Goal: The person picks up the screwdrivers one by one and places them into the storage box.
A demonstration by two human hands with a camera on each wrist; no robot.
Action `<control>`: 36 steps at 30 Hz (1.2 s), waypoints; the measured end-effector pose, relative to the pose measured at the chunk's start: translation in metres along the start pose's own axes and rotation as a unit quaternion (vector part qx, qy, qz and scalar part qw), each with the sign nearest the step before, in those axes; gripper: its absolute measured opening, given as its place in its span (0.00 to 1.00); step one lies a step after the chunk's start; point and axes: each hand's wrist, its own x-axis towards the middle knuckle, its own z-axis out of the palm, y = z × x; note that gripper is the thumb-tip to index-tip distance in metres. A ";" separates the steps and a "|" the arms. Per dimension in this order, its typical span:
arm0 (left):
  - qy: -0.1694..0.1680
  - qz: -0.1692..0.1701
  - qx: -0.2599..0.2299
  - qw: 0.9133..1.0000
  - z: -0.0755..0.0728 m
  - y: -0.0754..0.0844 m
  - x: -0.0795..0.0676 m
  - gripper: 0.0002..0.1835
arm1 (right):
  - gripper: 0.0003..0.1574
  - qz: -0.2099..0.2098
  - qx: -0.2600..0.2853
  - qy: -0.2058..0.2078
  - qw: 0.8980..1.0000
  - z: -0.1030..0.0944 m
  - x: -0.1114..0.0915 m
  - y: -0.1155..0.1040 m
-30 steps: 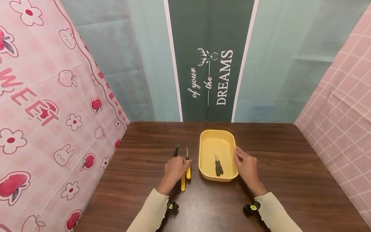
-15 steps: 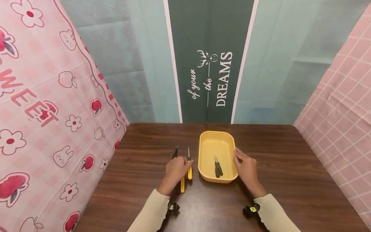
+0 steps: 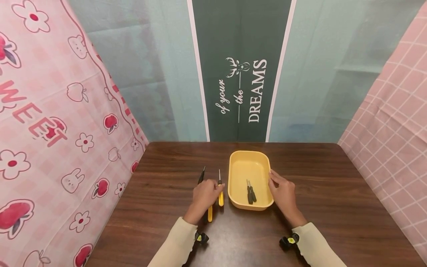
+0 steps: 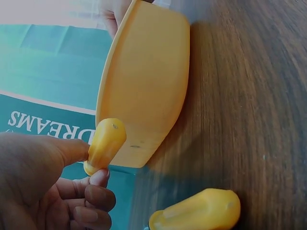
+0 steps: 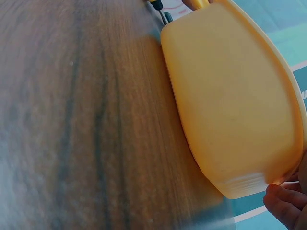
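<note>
My left grip [image 3: 207, 193] pinches a yellow-handled screwdriver [image 3: 221, 200] just beside the yellow tray [image 3: 245, 167], which my right grip [image 3: 283, 189] holds at one side, probably to steady it; other tools [image 3: 210, 215] beneath my left are too hidden to count.

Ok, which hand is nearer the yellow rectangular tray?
Right. The right hand holds the right rim of the tray; the left hand is apart, to its left, pinching a slim yellow-handled screwdriver.
</note>
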 end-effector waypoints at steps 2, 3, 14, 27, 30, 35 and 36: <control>-0.001 0.002 0.001 1.000 0.000 0.001 0.000 0.26 | 0.15 -0.002 0.001 0.001 1.000 0.000 0.000 0.000; -0.002 0.002 0.001 1.000 0.000 0.002 0.001 0.26 | 0.15 -0.002 0.001 0.000 1.000 0.000 0.000 0.000; -0.006 -0.002 0.002 1.000 0.000 0.010 0.006 0.26 | 0.16 0.000 0.006 0.001 1.000 -0.002 0.001 -0.001; -0.002 0.003 -0.011 1.000 0.003 0.013 0.008 0.26 | 0.16 -0.002 0.006 0.001 1.000 -0.001 0.001 0.000; -0.001 0.003 -0.014 1.000 0.003 0.015 0.007 0.26 | 0.15 -0.004 0.006 0.001 1.000 -0.001 0.001 0.000; -0.003 0.002 -0.016 1.000 0.002 0.016 0.007 0.25 | 0.15 0.000 0.004 -0.003 1.000 -0.001 0.000 0.000; -0.004 0.002 -0.017 1.000 0.003 0.017 0.007 0.25 | 0.15 0.001 0.004 -0.003 1.000 -0.001 0.000 0.000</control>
